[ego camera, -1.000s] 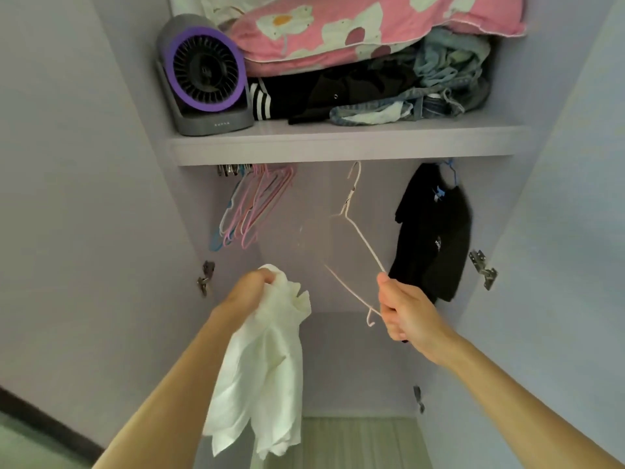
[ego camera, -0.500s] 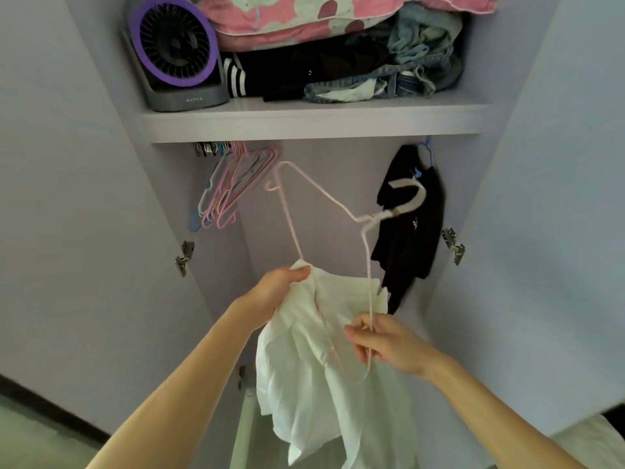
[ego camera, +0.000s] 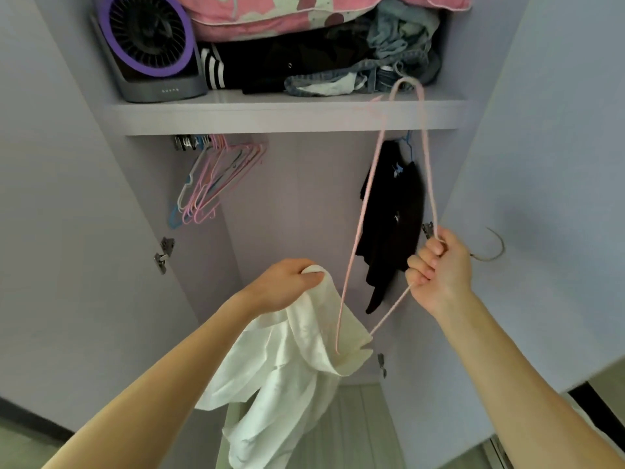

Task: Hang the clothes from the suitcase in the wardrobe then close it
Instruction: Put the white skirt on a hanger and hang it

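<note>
My left hand (ego camera: 287, 286) clutches the bunched top of the crumpled white cotton shirt (ego camera: 287, 377), which hangs below my fingers. My right hand (ego camera: 439, 269) grips the thin pink wire hanger (ego camera: 428, 164), one tip tucked into the shirt. Just beyond my right knuckles, a black garment (ego camera: 392, 225) hangs in the lilac wardrobe (ego camera: 270, 116).

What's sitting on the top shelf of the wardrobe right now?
On the shelf: a grey fan with purple ring at left, folded black clothes, denim, and a pink floral pillow on top. Whatever lies behind them is covered.
</note>
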Demonstrator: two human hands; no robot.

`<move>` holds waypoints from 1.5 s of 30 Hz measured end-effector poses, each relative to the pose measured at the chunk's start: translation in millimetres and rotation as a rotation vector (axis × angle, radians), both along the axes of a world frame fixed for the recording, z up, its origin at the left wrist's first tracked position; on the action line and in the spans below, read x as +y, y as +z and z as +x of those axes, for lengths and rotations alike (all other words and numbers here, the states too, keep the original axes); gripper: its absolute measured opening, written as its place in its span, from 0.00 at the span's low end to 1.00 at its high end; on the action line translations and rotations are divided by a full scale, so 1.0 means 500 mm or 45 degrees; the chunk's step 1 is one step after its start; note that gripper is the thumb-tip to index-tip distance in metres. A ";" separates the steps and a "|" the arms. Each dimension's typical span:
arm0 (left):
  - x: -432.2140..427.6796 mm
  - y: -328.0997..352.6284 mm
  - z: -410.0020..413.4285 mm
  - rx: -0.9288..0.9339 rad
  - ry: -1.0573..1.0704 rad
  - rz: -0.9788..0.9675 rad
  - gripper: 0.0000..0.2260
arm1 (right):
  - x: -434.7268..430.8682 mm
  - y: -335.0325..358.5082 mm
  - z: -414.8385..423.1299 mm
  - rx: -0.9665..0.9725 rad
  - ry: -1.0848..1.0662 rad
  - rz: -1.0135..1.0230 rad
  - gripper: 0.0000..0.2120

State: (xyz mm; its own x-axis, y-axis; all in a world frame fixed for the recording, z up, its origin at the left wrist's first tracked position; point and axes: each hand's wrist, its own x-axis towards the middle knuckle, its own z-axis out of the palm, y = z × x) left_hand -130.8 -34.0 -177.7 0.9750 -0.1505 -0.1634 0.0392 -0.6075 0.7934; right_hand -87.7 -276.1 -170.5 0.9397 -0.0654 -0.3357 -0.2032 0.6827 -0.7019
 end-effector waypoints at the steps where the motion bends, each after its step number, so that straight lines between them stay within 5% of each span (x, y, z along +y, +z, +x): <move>1: 0.006 0.008 0.000 -0.013 0.008 -0.017 0.11 | -0.007 0.005 0.001 -0.030 -0.026 0.036 0.24; 8: 0.030 0.093 -0.010 -0.035 0.073 -0.277 0.10 | 0.036 -0.024 0.007 -0.183 0.023 -0.023 0.22; 14: 0.098 0.158 -0.004 -0.051 0.338 -0.604 0.09 | 0.082 -0.084 0.012 -0.417 0.169 -0.650 0.21; 21: 0.176 0.127 -0.008 -0.282 0.403 0.079 0.11 | 0.062 -0.059 0.040 -0.438 0.217 -1.198 0.24; 37: 0.216 0.109 0.025 -0.201 0.520 0.141 0.05 | 0.070 -0.037 0.053 -0.536 0.252 -1.464 0.20; 41: 0.216 0.097 0.028 -0.210 0.515 0.235 0.06 | 0.086 -0.041 0.056 -0.561 0.456 -1.934 0.20; 45: 0.208 0.085 0.035 -0.301 0.470 0.632 0.09 | 0.132 -0.019 0.034 -0.630 0.602 -2.421 0.16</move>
